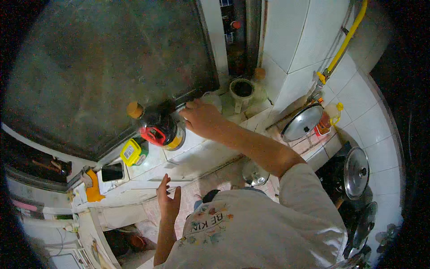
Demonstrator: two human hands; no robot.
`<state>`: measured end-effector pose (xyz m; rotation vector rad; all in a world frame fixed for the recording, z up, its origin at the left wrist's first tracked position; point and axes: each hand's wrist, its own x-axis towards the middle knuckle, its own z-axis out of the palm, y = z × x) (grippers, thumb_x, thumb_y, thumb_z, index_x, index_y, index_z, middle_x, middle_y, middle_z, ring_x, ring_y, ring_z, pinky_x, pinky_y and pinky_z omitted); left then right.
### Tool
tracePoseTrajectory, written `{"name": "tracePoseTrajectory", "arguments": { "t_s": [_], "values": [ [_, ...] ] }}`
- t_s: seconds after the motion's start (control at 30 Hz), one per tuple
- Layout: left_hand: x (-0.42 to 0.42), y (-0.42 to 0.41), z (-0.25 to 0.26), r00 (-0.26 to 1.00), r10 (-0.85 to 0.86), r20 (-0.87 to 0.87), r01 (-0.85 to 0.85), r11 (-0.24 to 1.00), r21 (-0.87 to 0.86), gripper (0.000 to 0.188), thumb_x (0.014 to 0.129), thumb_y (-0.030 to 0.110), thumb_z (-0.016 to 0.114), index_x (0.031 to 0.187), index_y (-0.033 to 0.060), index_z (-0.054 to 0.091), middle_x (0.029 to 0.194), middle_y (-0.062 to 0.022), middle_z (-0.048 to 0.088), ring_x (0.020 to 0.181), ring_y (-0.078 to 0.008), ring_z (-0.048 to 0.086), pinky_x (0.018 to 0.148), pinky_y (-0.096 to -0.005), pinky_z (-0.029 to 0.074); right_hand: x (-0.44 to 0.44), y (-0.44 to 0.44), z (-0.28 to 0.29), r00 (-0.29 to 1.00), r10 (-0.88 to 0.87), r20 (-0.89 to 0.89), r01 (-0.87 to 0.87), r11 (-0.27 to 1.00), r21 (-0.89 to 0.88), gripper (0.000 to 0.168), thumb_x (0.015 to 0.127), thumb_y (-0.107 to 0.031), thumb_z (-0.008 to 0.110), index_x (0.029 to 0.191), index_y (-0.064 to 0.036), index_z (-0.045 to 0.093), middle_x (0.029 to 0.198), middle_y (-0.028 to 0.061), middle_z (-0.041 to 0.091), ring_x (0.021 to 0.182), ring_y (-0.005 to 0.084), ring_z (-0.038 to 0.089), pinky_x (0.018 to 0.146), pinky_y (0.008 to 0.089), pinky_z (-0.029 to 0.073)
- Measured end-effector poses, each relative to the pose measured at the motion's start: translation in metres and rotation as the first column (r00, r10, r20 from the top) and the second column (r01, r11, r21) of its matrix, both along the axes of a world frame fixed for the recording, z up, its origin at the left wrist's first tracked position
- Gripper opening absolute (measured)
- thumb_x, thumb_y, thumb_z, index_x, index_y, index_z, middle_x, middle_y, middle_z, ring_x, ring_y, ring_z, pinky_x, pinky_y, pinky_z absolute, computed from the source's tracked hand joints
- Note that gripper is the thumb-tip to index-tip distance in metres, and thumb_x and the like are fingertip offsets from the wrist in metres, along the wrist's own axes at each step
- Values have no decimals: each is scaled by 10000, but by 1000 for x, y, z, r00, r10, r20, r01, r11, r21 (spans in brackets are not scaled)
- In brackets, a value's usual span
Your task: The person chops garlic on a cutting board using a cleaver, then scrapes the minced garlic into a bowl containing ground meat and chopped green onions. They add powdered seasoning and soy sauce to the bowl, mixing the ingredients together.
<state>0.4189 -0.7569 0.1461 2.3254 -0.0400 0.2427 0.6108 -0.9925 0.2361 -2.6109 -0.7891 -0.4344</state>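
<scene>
My right hand (201, 117) reaches over the tiled window ledge, its fingers bent down beside a pale, see-through container (212, 100). Whether it grips anything is hidden. Just left of it stands a dark plastic jug with a red handle (156, 135). A cork-topped jar (135, 110) is behind the jug, and a green tub with a yellow lid (131, 153) is to its left. My left hand (169, 198) hangs in front of the ledge, fingers apart, holding nothing. A light mug-like vessel with a dark inside (242, 90) stands right of my right hand.
A dark-faced rectangular device (113, 172) and an orange cloth (94, 188) lie at the left. At the right are a metal pot lid (302, 123), a bottle with a yellow cap (332, 114) and another lid (356, 173) by the stove. A yellow pipe (347, 38) runs along the tiled wall.
</scene>
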Motion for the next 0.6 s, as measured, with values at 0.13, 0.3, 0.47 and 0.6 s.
{"name": "tracePoseTrajectory", "arguments": {
  "t_s": [0.13,0.3,0.47,0.6],
  "values": [
    [5,-5,7,999,-45,-25,45,999,-3,479,798,26,684,1251,111,556,1137,-110,579,919,-229,544,734,-331,473,-40,-23,15,990,73,120,-116,905,409,244,779,-113,607,1020,-96,637,840,113,634,714,299,612,642,391,518],
    [17,-23,34,985,-139,-102,143,989,33,413,783,11,675,1180,98,603,1141,-119,612,1022,-273,563,846,-352,471,-118,-99,103,911,-36,412,-158,891,426,247,776,-108,616,1021,-102,639,741,33,609,601,201,594,532,357,475],
    [51,-63,42,899,-430,85,419,900,123,388,783,8,678,1153,100,606,1128,-109,624,1035,-279,568,840,-367,471,-218,-198,81,457,889,-31,-250,162,955,96,709,-130,617,798,-149,585,603,27,493,529,165,471,533,334,400],
    [33,-58,40,904,-414,103,396,904,161,414,781,10,692,1169,125,604,1143,-86,620,1022,-253,566,775,-337,498,-257,-190,139,373,688,622,208,-715,667,105,717,-171,559,654,-154,476,562,18,451,469,162,394,506,301,323]
  ]
}}
